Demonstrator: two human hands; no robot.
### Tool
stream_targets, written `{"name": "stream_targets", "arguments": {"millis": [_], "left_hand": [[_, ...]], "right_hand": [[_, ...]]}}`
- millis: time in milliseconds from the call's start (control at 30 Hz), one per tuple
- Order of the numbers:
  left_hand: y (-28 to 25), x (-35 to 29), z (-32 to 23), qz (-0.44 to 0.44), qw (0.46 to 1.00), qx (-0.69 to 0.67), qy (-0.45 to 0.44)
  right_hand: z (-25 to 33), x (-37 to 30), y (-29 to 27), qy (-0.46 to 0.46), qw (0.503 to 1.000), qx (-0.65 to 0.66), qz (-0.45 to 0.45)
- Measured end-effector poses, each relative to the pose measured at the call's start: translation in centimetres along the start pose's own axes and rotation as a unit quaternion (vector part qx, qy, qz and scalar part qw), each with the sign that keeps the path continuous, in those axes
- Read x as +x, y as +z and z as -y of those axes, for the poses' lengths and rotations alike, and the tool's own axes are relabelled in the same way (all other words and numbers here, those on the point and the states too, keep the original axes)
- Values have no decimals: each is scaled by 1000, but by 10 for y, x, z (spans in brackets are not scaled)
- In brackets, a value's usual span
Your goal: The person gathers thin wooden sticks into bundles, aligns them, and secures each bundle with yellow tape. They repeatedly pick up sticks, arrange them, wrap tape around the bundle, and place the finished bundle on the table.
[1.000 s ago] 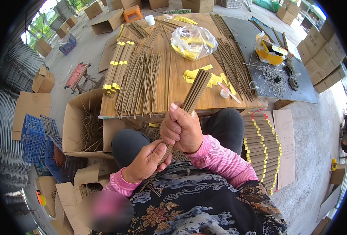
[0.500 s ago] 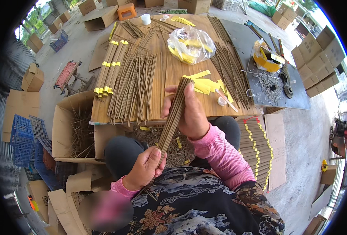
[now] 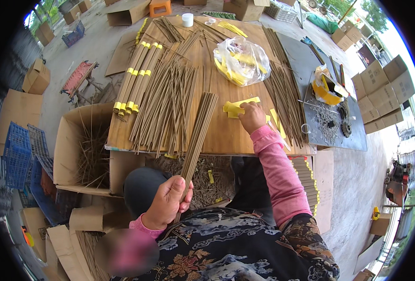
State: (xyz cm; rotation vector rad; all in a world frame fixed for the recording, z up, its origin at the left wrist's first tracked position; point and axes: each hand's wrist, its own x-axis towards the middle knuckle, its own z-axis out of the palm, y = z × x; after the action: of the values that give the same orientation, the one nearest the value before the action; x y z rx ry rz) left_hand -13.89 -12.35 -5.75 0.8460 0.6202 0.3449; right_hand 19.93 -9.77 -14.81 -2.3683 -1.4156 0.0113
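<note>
My left hand (image 3: 167,201) is closed around the lower end of a bundle of thin brown incense sticks (image 3: 199,126), which leans up over the front edge of the wooden table (image 3: 226,138). On the tabletop, the fingers of my right hand (image 3: 253,118) pinch at a small pile of yellow paper strips (image 3: 231,108); its fingertips are partly hidden. More loose sticks (image 3: 167,103) lie spread to the left of the bundle. Beyond them, several bundles banded with yellow paper (image 3: 134,77) are stacked. A clear plastic bag (image 3: 242,61) holding yellow strips sits farther back.
To the right, a dark board (image 3: 317,133) carries a yellow container (image 3: 328,91) and scattered metal bits. An open cardboard box (image 3: 83,187) with sticks stands at lower left, near blue crates (image 3: 17,154). Banded bundles (image 3: 306,180) lie below the table's right side.
My right hand has left the top of the stick bundle and moved right to the yellow strips. My left hand still grips the bundle, which now stands slightly more upright.
</note>
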Motion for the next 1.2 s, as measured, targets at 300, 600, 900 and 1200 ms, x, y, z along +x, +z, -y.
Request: {"name": "stream_targets", "arguments": {"millis": [300, 600, 900, 1200], "left_hand": [[-3, 3, 0, 2, 1000, -3, -7], [-3, 5, 1, 3, 1000, -6, -17], [-4, 8, 1, 1, 1000, 3, -19], [1, 5, -3, 1, 1000, 22, -15]], "right_hand": [[7, 1, -10, -31, 999, -14, 3], [7, 8, -15, -56, 996, -43, 48], [5, 20, -16, -54, 992, -37, 112], [11, 13, -28, -145, 983, 116, 8]]}}
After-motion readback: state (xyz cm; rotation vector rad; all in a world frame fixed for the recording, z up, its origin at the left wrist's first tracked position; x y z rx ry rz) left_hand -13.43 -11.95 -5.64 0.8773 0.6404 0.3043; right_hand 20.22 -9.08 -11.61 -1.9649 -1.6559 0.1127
